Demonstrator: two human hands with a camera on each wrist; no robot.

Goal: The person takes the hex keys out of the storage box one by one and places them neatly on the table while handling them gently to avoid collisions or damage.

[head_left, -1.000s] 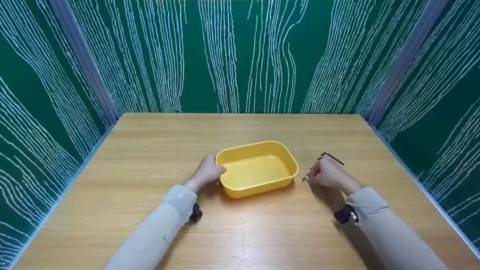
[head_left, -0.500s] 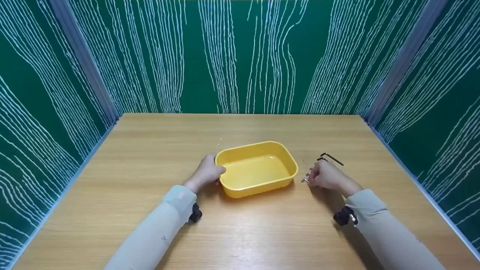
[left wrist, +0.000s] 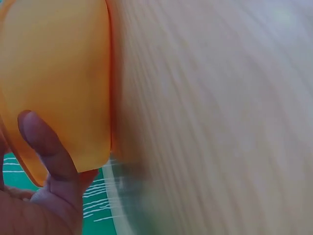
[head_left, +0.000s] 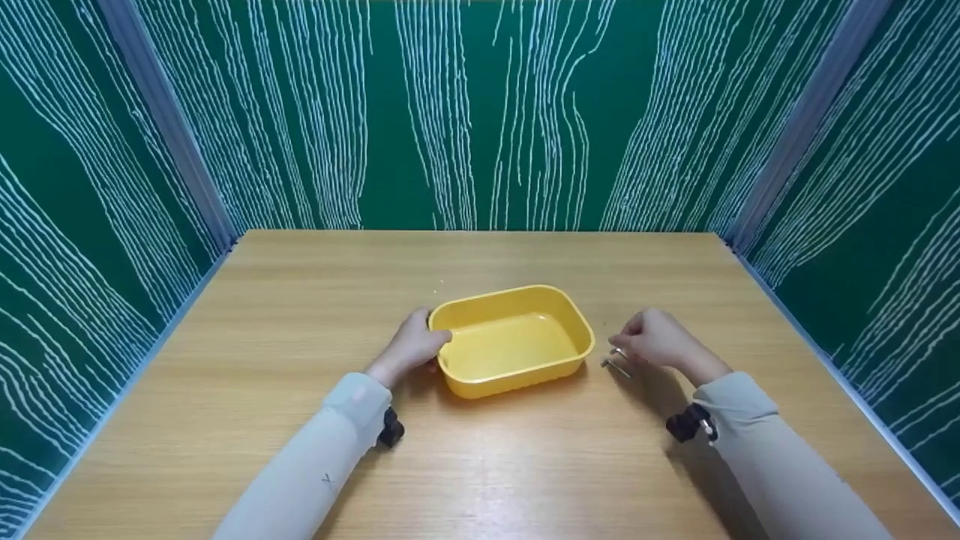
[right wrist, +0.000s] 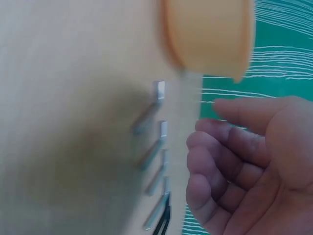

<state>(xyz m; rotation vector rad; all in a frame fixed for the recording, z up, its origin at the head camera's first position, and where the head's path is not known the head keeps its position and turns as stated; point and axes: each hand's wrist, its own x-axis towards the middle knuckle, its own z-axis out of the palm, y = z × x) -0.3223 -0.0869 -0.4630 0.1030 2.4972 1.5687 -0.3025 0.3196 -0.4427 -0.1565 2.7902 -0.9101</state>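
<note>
My left hand [head_left: 409, 349] grips the left end of a yellow plastic tub [head_left: 517, 381], with the thumb over its rim. The left wrist view shows a finger [left wrist: 46, 142] against the tub's outer wall. To the tub's right, my right hand [head_left: 660, 341] hovers over a row of L-shaped hex keys. Two silver hex keys [head_left: 618, 369] show beside its fingertips. In the right wrist view several silver hex keys [right wrist: 157, 132] lie in line, with black hex keys [right wrist: 164, 218] at the end. That hand's fingers are loosely bent, apart from the keys, and hold nothing.
The wooden table [head_left: 480, 465] carries tiny pale specks [head_left: 439, 286] behind the tub. Green walls [head_left: 420, 112] with white wavy lines enclose the table at the back and both sides. Dark devices [head_left: 686, 424] are strapped to both wrists.
My right hand has lifted off the nearest silver hex key, which now lies fully in view, and shifted slightly away. It now hides the black keys in the head view. The left hand stays put.
</note>
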